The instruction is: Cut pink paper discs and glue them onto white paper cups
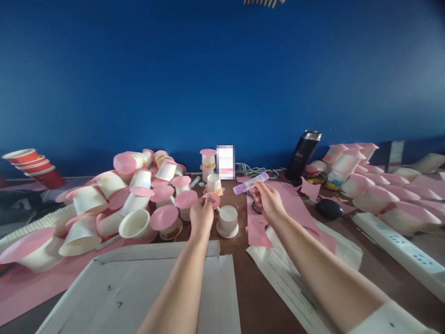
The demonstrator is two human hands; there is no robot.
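The right hand (269, 200) pinches a purple glue stick (250, 183) above the table, its long axis slanting from lower left up to the right, far end toward the black flask (302, 155). The left hand (201, 215) grips a pink paper disc (212, 198) just left of an upturned white cup (227, 221).

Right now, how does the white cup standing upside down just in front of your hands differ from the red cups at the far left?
The white cup is white, single and stands mouth down on the table. The red cups are red with pale rims, nested in a stack that lies tilted, mouths toward the left. The white one sits between the left hand and right hand; the red ones lie far from both. Both look like paper cups.
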